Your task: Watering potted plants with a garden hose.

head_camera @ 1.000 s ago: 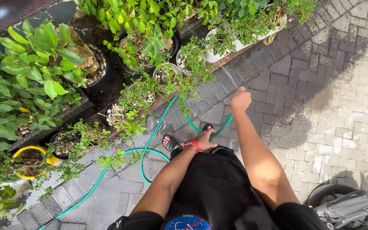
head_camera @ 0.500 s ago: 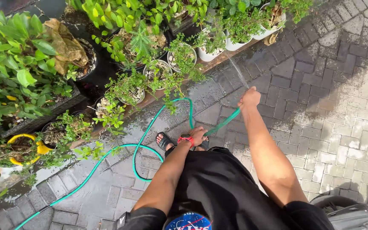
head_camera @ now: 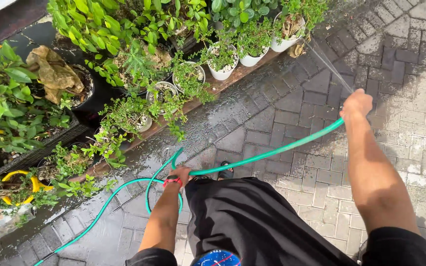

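- Right hand (head_camera: 357, 103) swung further right, fist gripping green hose (head_camera: 272, 151) end; jet reaches white pots (head_camera: 250, 58) beyond it.
- Left hand (head_camera: 181, 173) closed round hose slack.
- Better: feed slack, avoid kinks.

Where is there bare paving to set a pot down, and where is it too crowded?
Free: the dry grey brick paving right of the right hand, and the wet bricks between the green rubber hose and the white round pots. Crowded: the leafy potted plants at upper left; hose loops by the left hand.
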